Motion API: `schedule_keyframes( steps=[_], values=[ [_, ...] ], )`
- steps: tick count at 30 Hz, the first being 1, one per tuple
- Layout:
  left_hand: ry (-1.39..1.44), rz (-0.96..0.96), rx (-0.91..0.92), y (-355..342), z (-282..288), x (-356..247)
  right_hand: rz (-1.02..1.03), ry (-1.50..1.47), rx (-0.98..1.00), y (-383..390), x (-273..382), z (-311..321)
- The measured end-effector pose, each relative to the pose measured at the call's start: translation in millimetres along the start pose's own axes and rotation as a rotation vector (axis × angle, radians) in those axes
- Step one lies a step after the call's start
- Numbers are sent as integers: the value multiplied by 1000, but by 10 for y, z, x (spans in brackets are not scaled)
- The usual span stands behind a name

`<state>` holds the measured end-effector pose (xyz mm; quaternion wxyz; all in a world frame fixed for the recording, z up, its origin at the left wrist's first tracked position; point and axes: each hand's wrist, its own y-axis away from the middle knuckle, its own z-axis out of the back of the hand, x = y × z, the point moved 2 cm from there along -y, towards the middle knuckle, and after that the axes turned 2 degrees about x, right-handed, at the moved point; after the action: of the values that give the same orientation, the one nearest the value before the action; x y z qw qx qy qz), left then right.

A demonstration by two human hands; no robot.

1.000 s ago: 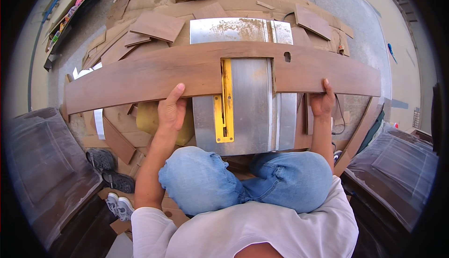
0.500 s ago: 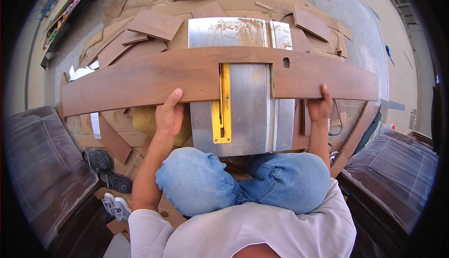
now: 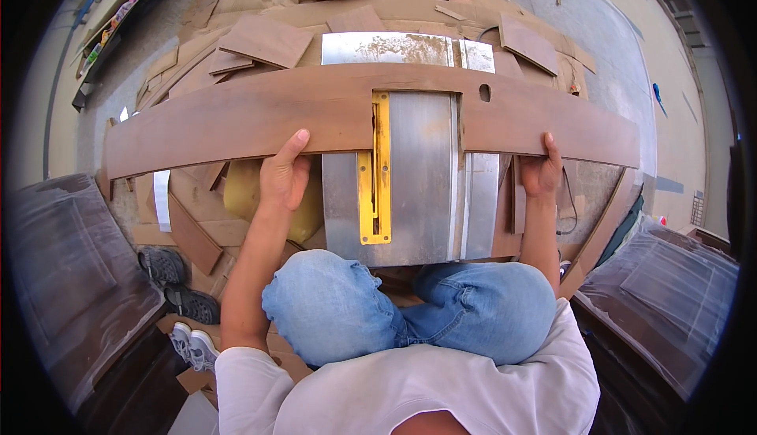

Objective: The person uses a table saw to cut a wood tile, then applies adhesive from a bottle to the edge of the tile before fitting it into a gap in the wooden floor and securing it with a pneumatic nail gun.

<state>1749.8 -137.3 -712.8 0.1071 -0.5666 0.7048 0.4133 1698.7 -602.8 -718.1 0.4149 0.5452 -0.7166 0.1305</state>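
Past my bent knees, the metal table carries a yellow slotted plate; I'd keep my fingers well clear of that slot. My left hand and right hand each pinch the near edge of the long board, thumbs on top, other fingers hidden beneath. It spans the table crosswise, notch open toward me, the plate showing at the notch's left side; whether wood touches metal, I can't tell. Even pressure both sides should hold it square. Scrap pieces lie beyond on cardboard.
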Motion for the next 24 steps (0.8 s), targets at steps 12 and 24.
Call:
schedule_keyframes(
  steps=[12, 24],
  values=[
    [6, -2, 0, -310, -61, -48, -28, -25, -3, -277, -9, -119],
    [16, -1, 1, -231, -18, -8, -30, -9, -14, -272, -22, 29]
  ],
)
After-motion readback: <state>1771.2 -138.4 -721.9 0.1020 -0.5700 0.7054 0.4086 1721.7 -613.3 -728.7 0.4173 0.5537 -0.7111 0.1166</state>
